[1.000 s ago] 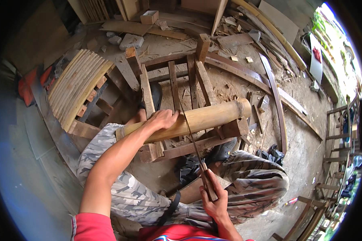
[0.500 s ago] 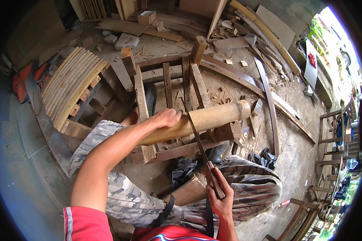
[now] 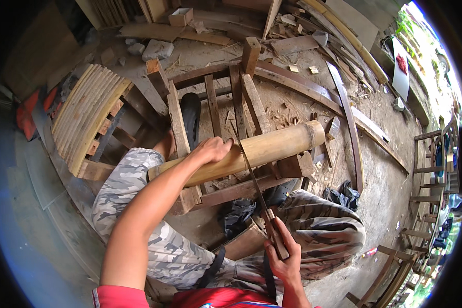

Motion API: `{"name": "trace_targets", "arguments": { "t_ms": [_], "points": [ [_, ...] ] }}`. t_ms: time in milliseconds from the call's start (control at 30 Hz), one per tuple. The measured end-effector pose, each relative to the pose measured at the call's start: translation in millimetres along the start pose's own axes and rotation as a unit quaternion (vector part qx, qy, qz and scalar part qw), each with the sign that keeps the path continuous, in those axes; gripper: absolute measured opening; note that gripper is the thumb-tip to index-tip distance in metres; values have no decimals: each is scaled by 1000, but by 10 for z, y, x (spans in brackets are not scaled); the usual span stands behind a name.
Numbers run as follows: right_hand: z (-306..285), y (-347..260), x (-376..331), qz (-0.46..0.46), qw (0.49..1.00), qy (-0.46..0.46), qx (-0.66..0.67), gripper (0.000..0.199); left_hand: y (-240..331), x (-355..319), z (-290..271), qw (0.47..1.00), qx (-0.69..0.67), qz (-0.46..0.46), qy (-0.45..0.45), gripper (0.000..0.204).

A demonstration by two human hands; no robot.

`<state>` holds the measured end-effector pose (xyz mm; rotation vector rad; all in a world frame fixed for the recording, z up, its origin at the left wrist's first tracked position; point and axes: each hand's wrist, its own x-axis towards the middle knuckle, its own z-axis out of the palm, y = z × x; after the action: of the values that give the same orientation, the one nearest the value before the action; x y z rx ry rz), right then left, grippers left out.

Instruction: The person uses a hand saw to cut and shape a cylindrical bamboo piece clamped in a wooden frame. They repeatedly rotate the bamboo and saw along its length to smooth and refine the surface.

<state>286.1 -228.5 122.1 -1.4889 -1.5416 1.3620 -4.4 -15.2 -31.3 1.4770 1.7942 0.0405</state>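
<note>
A thick length of bamboo [image 3: 280,145] lies slantwise across a wooden stool-like frame [image 3: 251,105], its right end higher in view. My left hand [image 3: 213,150] is closed over the top of the bamboo, pressing on its middle just left of the saw. In my right hand [image 3: 285,256] is the wooden handle of a handsaw [image 3: 256,186], with the fingers wrapped round it. The narrow dark blade crosses the bamboo beside my left thumb, its tip pointing away from me. How deep the blade sits in the bamboo I cannot tell.
A slatted bamboo seat [image 3: 90,110] stands at the left. Long planks [image 3: 346,113] lie on the floor at the right, among wood chips. Black plastic [image 3: 342,196] lies by my right knee. Wooden chairs [image 3: 385,274] stand at the far right.
The view has shifted slightly, and the bamboo's left end now shows beside my left forearm. Both hands keep their grip; the saw stays at nearly the same place across the bamboo.
</note>
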Motion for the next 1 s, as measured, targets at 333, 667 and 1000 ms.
{"name": "trace_targets", "arguments": {
  "t_ms": [333,667,1000],
  "points": [
    [-9,-226,-22,9,999,6,-30,60,-33,0,-37,999,27,29,-24,73],
    [-128,-481,29,14,997,-22,-69,61,80,-203,-45,1000,21,-16,-6,69],
    [206,-80,567,15,999,-8,-30,58,182,-145,-125,998,47,-23,-35,65]
  ]
}}
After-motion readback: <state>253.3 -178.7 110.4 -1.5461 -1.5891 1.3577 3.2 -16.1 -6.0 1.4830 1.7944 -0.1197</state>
